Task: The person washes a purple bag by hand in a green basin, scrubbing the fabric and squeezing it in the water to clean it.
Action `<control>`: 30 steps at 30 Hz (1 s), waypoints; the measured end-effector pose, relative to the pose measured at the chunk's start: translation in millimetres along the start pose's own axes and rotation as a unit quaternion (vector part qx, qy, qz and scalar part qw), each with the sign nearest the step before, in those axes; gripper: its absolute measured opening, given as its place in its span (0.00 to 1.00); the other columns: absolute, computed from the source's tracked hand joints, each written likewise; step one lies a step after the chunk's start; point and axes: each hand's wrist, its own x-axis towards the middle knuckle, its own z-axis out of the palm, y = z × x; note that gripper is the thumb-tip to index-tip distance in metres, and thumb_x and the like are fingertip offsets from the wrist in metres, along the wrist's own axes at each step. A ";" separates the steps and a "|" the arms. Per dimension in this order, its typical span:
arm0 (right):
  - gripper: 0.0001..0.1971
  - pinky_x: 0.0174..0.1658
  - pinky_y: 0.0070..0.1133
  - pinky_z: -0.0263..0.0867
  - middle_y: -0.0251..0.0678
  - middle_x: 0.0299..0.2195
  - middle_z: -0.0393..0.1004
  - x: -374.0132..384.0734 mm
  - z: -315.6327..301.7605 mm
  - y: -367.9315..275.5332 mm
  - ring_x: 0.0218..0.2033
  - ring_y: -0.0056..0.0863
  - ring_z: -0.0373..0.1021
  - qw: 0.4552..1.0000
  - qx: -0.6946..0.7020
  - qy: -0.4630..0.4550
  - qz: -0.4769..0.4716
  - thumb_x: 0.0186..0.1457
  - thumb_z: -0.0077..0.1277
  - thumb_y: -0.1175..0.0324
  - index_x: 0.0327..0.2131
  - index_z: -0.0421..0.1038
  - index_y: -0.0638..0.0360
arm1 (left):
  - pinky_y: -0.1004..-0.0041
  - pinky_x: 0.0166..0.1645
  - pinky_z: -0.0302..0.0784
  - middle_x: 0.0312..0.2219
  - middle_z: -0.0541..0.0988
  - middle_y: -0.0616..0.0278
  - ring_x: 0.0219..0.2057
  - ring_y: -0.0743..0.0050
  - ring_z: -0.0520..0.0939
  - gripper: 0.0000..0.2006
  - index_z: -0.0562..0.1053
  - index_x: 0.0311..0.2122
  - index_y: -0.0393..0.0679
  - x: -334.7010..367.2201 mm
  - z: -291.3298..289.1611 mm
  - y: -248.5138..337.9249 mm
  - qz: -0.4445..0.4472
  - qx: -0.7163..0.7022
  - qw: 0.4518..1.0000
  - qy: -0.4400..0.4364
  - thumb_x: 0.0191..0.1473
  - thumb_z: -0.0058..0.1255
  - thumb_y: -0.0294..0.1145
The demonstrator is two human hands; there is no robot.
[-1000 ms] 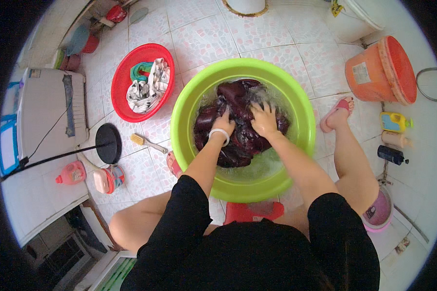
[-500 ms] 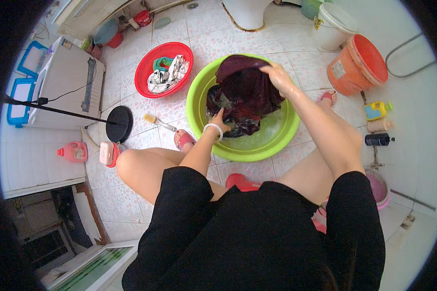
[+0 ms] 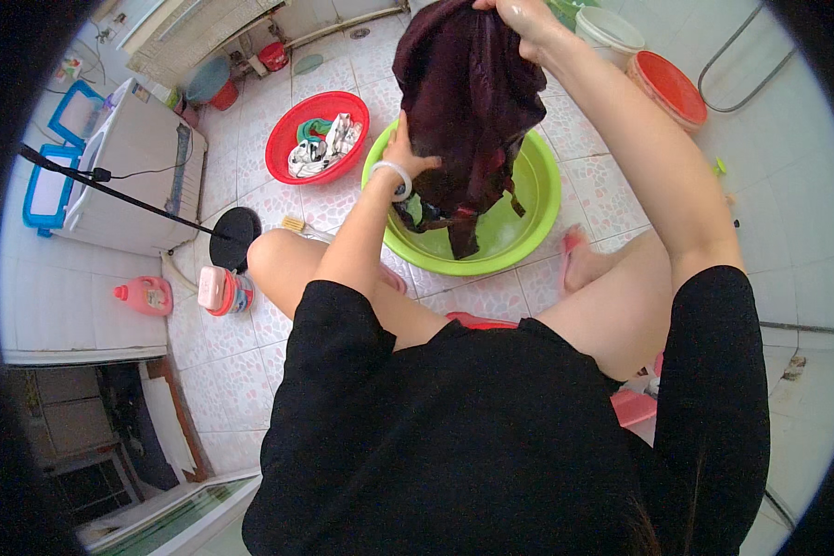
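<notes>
Head view: dark maroon, wet-looking cloth [image 3: 468, 102] hangs creased over round lime-green plastic basin [image 3: 473, 267], lower end in loose strips. Right hand [image 3: 526, 23]: fingers clamped on its far top edge. Left hand [image 3: 400, 153]: thumb and fingers spread apart, touching its left side.

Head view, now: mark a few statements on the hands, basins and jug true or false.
1. The right hand grips the dark maroon cloth near its upper edge. True.
2. The red basin holds white and green cloth. True.
3. The left hand is inside the red basin. False: the left hand is at the left side of the maroon cloth.
4. The pink jug stands right of the green basin. False: the pink jug is to its left.
</notes>
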 end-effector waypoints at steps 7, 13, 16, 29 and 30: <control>0.07 0.31 0.26 0.61 0.40 0.24 0.69 -7.3 6.3 -64.4 0.27 0.31 0.65 0.996 0.022 -0.055 -0.066 0.36 0.47 0.71 0.22 0.67 0.63 | 0.66 0.55 0.59 0.48 0.60 0.44 0.51 0.55 0.64 0.48 0.56 0.50 0.35 -9.2 -69.3 66.3 0.088 -0.098 0.988 0.083 0.25 0.67 0.50; 0.07 0.29 0.25 0.61 0.41 0.23 0.68 14.6 -7.7 -42.3 0.26 0.31 0.64 0.997 -0.022 -0.066 -0.028 0.33 0.48 0.70 0.20 0.68 0.62 | 0.63 0.57 0.55 0.54 0.52 0.38 0.55 0.52 0.58 0.46 0.46 0.54 0.37 -21.6 -100.3 76.9 -0.036 -0.288 0.953 0.088 0.38 0.63 0.45; 0.09 0.30 0.24 0.61 0.40 0.24 0.69 42.3 8.3 2.5 0.26 0.30 0.64 0.997 -0.031 -0.065 0.011 0.31 0.48 0.70 0.21 0.69 0.62 | 0.65 0.54 0.62 0.53 0.55 0.37 0.51 0.55 0.65 0.45 0.42 0.56 0.40 11.1 -92.3 23.7 0.042 -0.269 0.955 0.121 0.39 0.62 0.31; 0.16 0.46 0.27 0.59 0.46 0.35 0.70 118.4 0.4 273.9 0.38 0.38 0.65 0.954 -0.255 -0.146 -0.052 0.41 0.42 0.69 0.37 0.70 0.61 | 0.65 0.52 0.63 0.43 0.72 0.48 0.45 0.55 0.73 0.42 0.57 0.55 0.48 60.6 40.2 -76.0 -0.070 -0.087 0.994 0.005 0.31 0.61 0.43; 0.18 0.52 0.28 0.56 0.46 0.41 0.68 123.5 -10.4 304.9 0.45 0.39 0.63 0.952 -0.269 -0.117 -0.092 0.42 0.43 0.68 0.41 0.70 0.57 | 0.62 0.51 0.64 0.40 0.74 0.47 0.43 0.53 0.74 0.41 0.57 0.55 0.51 67.2 43.3 -59.3 -0.110 0.015 0.993 -0.041 0.32 0.59 0.47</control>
